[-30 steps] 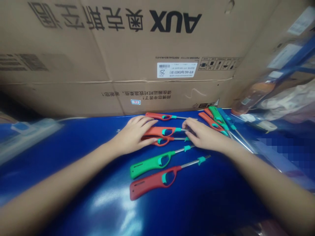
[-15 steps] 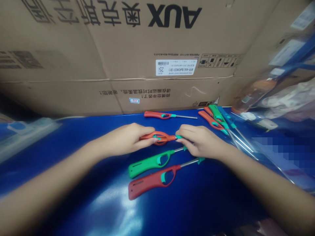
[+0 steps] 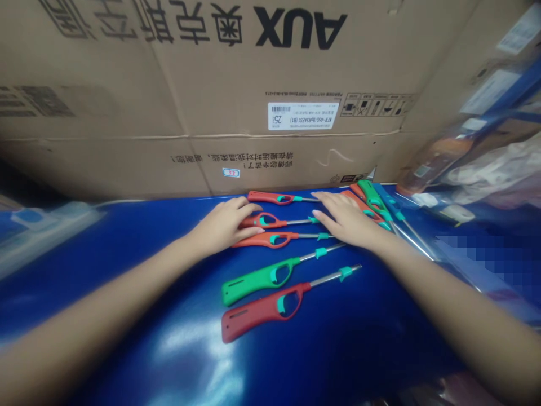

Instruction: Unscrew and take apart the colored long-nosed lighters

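Observation:
My left hand (image 3: 224, 225) is open, thumb and fingers apart, over the handle ends of two lighters. A red-orange long-nosed lighter (image 3: 274, 221) shows between its thumb and fingers. Just in front, partly under the thumb, lies an orange lighter (image 3: 281, 240). Its fingertips come close to the farthest red lighter (image 3: 270, 197). My right hand (image 3: 344, 217), also open, hovers at the rod ends and covers the far lighter's tip. Nearer me lie a green lighter (image 3: 260, 279) and a red lighter (image 3: 266, 313), each with a teal piece on its metal rod.
A pile of lighters (image 3: 374, 197) lies just beyond my right hand. Behind stands a big cardboard box (image 3: 236, 113). An orange-brown bottle (image 3: 435, 163) and clear plastic bags lie right; a clear plastic thing (image 3: 46, 231) is left. All rests on a blue surface (image 3: 169, 316).
Half a second ago both hands gripped an orange lighter, the right at its teal piece. The hands have let go and moved toward the box. Two lighters now show where they were.

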Tool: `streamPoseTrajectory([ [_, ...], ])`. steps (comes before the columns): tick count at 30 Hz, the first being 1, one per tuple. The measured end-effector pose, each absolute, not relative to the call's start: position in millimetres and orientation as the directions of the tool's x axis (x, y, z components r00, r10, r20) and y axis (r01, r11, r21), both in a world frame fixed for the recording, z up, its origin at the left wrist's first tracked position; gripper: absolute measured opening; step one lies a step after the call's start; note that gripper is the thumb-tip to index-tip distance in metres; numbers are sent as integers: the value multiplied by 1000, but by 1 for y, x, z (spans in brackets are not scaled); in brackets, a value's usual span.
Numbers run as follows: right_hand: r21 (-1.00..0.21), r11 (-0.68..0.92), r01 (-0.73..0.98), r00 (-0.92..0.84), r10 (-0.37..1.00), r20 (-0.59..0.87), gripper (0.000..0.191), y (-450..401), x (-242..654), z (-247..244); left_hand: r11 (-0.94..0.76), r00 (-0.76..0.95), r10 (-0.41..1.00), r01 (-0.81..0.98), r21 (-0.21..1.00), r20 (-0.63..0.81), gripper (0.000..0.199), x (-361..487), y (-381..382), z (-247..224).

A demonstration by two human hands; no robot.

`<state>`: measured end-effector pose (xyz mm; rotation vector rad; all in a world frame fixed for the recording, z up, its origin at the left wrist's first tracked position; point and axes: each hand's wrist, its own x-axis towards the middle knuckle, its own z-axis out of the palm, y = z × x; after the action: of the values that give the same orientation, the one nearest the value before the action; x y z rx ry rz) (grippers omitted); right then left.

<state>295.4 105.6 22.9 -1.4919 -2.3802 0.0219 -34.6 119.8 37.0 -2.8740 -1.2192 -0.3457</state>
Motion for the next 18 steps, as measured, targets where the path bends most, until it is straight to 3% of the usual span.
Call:
streamPoseTrajectory([
  [3, -237, 425, 874, -363, 894, 263, 52, 117, 301, 8, -695, 662, 717, 706, 138, 218, 48, -36, 120, 33],
  [9, -243, 419, 875, -347, 892, 289, 30, 128, 304, 0, -768, 748, 632, 572, 289, 200, 35, -32, 116, 28],
  [15, -239, 400, 885, -352, 910, 219, 13, 120, 302, 11, -509, 548, 829, 650, 564, 115, 48, -31, 120, 26],
  [18, -222, 373, 901, -329, 921, 209, 13, 113, 299, 17, -515, 546, 824, 614, 598, 151, 38, -30, 120, 26],
])
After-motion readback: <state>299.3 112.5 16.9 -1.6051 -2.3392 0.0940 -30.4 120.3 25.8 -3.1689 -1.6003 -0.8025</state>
